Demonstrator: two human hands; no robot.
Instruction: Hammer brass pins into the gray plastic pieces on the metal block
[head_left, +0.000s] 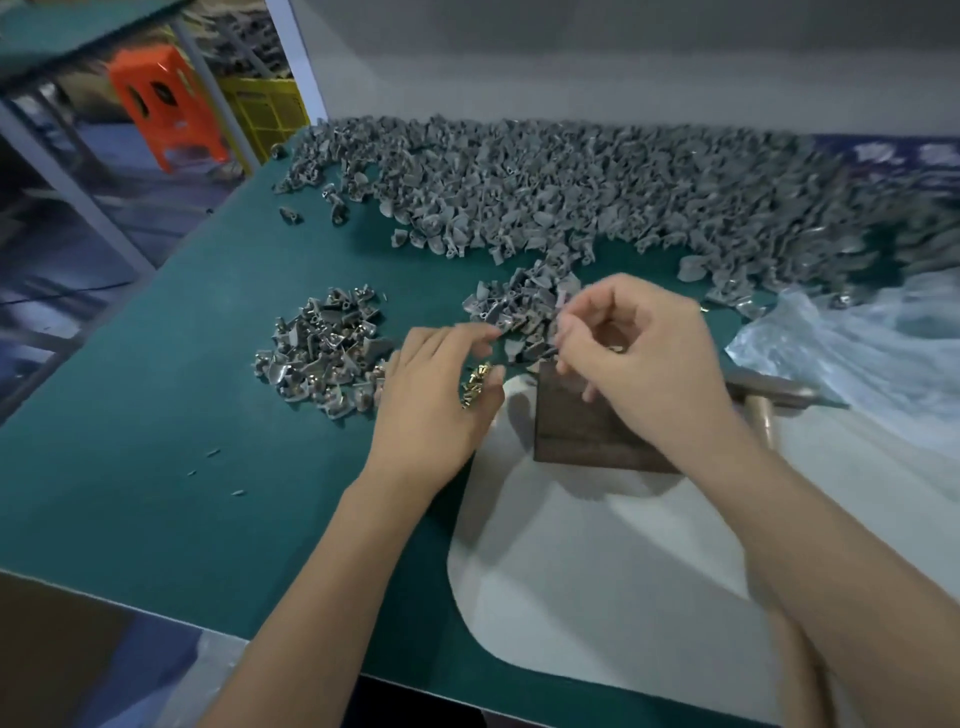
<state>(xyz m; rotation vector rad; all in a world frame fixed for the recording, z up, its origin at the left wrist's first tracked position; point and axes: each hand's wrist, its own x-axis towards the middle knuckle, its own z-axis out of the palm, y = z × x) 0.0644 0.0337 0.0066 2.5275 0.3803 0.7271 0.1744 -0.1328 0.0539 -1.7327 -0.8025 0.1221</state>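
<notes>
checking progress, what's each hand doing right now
Left hand: curled over brass pins, grip unclear.
Right hand: fingers pinched shut; what they hold cannot be told.

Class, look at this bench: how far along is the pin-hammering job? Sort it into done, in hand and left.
Done: the small pile at left looks pinned, brass glinting in it. In hand: the left hand cups brass pins; the right hand seems to pinch something small, blurred, over the metal block. The hammer lies unused. Left: the big gray heap behind.
</notes>
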